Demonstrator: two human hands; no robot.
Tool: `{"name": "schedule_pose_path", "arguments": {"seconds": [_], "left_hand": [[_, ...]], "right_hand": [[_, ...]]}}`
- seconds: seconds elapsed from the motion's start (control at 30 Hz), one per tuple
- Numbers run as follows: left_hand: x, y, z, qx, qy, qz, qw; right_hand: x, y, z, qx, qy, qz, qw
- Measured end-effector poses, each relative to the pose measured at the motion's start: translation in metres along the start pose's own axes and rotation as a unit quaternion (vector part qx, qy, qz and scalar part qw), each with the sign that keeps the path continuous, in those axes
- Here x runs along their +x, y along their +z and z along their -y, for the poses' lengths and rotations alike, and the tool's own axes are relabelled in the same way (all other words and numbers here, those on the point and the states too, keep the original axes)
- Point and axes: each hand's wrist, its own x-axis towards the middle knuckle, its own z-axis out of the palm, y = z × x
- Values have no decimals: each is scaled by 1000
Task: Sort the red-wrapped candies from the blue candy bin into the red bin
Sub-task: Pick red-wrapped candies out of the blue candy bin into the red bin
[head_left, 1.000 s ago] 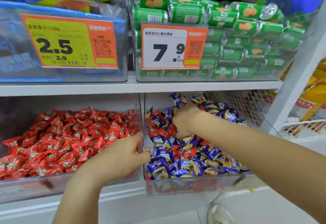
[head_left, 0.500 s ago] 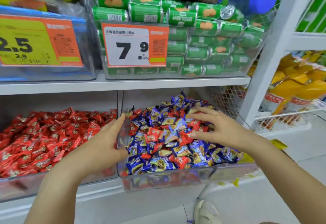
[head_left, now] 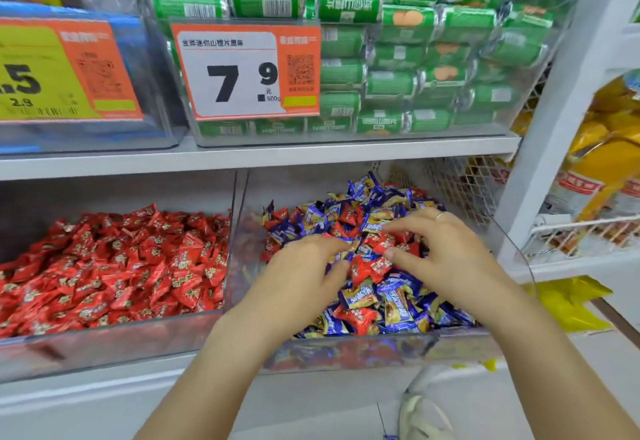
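Both hands are in the blue candy bin [head_left: 460, 342], the clear bin at about 4 o'clock in the view, and the step in hand looks like picking: red-wrapped candies [head_left: 362, 268] lie mixed among the blue-wrapped candies [head_left: 398, 304] at the middle of the heap, right between the two hands. The left hand [head_left: 298, 287] rests on the pile with its fingers loosely curved toward 2 o'clock; whether it already holds a candy I cannot tell, as its palm covers what lies under it. The right hand [head_left: 446, 252], a ring on one finger, spreads its fingers toward 9 o'clock over the red ones, thumb and forefinger narrowing as if to pinch, though no candy is clearly held.

The red bin [head_left: 114, 346] sits just beside, at 9 o'clock, already heaped with red candies, a clear wall between the two. Next, I judge, comes a firm pinch on one or several red wrappers without dragging blue ones along, then a short carry leftward over that wall.
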Motion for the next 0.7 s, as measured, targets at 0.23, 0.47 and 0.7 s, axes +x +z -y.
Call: {"name": "schedule_pose_path", "arguments": {"seconds": [0.23,0.47,0.7], "left_hand": [[20,31,-6,-31,3,59,998],[29,39,-17,-50,-10,16,999],[35,42,-22,-58,-21,1,998]], "right_hand": [[2,6,-6,-17,9,52,998],[4,9,-7,41,32,6,999],[0,13,-5,98,48,-14,994]]}}
